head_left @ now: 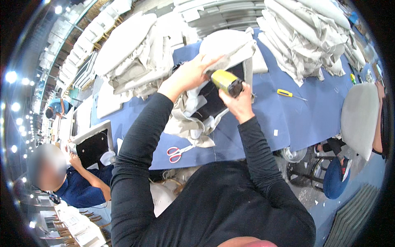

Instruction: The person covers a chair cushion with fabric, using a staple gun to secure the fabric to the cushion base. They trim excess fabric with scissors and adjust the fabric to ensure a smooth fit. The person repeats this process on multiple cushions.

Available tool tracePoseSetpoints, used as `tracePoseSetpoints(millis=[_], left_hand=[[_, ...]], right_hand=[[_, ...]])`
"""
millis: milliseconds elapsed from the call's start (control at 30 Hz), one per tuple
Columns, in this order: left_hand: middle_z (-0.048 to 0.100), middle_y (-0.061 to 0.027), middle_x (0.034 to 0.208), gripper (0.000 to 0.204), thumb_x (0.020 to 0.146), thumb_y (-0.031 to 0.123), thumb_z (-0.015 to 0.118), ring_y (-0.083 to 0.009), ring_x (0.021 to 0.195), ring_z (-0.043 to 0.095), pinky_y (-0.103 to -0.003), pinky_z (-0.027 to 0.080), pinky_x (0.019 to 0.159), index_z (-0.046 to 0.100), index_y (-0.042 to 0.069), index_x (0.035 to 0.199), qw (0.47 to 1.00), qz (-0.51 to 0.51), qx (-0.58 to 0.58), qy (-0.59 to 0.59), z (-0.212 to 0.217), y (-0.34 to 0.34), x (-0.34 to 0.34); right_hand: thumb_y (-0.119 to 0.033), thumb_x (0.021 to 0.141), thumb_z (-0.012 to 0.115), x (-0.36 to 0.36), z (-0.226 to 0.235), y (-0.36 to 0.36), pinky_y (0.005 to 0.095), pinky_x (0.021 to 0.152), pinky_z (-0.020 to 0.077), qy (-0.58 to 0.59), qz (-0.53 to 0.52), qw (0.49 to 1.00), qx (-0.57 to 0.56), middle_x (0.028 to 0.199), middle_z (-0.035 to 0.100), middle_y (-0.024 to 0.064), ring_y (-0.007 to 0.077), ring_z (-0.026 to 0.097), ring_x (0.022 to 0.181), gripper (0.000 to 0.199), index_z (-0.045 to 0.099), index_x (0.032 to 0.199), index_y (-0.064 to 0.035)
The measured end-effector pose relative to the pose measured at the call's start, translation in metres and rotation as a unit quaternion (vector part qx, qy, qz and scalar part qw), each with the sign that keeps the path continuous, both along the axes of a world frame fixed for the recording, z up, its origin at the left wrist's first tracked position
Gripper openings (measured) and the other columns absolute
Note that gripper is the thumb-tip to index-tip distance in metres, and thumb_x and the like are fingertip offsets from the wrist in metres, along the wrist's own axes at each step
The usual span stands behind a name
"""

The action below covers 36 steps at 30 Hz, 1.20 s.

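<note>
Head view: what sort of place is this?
Likely an upholstery workshop: piled fabric-covered cushions, red-handled scissors, and a yellow-and-black tool in the right hand.

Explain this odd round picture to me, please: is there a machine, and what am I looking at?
There is no robot here, just a person in black sleeves using two bare hands. The view comes from a wide camera worn on that person's head, looking down, so straight edges bend. The right hand holds a yellow-and-black tool; its exact kind is hard to tell. The left hand touches a pale padded piece. Beneath is a blue table with red-handled scissors, a thin yellow-handled hand tool and piles of pale fabric-covered pieces.
</note>
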<state>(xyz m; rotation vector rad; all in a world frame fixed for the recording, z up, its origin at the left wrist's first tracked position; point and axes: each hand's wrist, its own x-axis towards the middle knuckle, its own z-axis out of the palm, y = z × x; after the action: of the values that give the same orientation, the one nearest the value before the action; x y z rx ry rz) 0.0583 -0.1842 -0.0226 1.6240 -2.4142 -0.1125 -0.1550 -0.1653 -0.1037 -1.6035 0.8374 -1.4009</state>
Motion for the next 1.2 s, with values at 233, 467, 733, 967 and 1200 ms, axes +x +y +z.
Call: tracePoseSetpoints(millis=[233,467,733,967,1200], left_hand=[[0.041,-0.0195,0.173,0.066,0.108,0.024,0.054,-0.044,0.157,0.044,-0.049,0.04,0.128,0.038,0.037,0.171,0.985,-0.101,0.08,0.115,0.001,-0.009,0.061],[0.041,-0.0183,0.171,0.071,0.109,0.023,0.063,-0.0445,0.151,0.049,-0.05,0.045,0.124,0.034,0.035,0.172,0.998,-0.024,0.037,0.048,-0.006,0.014,0.036],[0.042,-0.0169,0.17,0.085,0.1,0.01,0.069,-0.0465,0.142,0.057,-0.05,0.053,0.117,0.035,0.038,0.172,0.998,-0.022,0.032,0.05,-0.002,0.023,0.027],[0.04,-0.0196,0.172,0.092,0.096,0.002,0.068,-0.047,0.144,0.056,-0.05,0.053,0.118,0.032,0.039,0.172,0.998,-0.019,0.036,0.049,0.0,0.025,0.028],[0.037,-0.0206,0.174,0.1,0.091,-0.003,0.067,-0.0475,0.147,0.054,-0.051,0.052,0.119,0.031,0.041,0.173,0.997,-0.017,0.06,0.05,0.001,0.027,0.029]], right_hand=[[-0.007,0.086,0.082,0.011,-0.007,0.006,0.031,0.078,0.0591,-0.052,0.006,0.997,0.055,0.098,0.083,0.0083,0.0137,0.076,0.085,0.033,0.08,0.117,0.0027],[-0.002,0.084,0.078,-0.002,-0.005,0.015,0.032,0.091,0.0602,-0.021,-0.009,0.999,0.039,0.109,0.084,0.0125,0.0162,0.079,0.101,0.045,0.075,0.129,0.0036],[-0.001,0.081,0.075,0.019,0.003,0.024,0.0333,0.093,0.0609,-0.017,-0.009,1.0,-0.023,0.11,0.083,0.0177,0.0195,0.082,0.105,0.053,0.073,0.134,-0.0003],[-0.001,0.078,0.073,0.029,-0.003,0.026,0.0362,0.092,0.0615,-0.006,-0.013,0.999,-0.049,0.106,0.081,0.0201,0.0264,0.083,0.1,0.056,0.072,0.134,-0.0011],[-0.002,0.078,0.075,0.028,-0.004,0.028,0.0368,0.091,0.0617,0.001,0.009,1.0,-0.018,0.107,0.082,0.0195,0.0264,0.083,0.099,0.055,0.073,0.133,-0.0014]])
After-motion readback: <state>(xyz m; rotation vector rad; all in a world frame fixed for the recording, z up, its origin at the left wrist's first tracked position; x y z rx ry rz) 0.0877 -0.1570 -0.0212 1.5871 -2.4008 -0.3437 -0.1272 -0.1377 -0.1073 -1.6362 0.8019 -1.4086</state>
